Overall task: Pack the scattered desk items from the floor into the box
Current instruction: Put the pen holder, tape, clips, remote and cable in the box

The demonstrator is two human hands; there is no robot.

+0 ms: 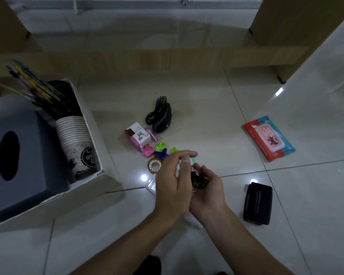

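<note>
– Two grips meet low in mid-frame. The right grip (209, 193) lies palm up, cupping a heap of dark clips (200, 180) with fingers curled loosely round them. The left grip (171, 183) hovers just over it, fingers nearly straight, holding nothing I can make out.
– So what's the risk?
– That heap is loose. I'd guess a tilted palm on the way left spills clips back onto the floor (207, 120), among the coloured clips (160, 146) and tape roll (155, 165) just above.
– And the box?
– The box (96, 139) sits at the left edge, crowded with a tissue holder (18, 155), stacked cups (74, 139) and pens (34, 86). Little room shows, so clips could bounce off its rim.
</note>
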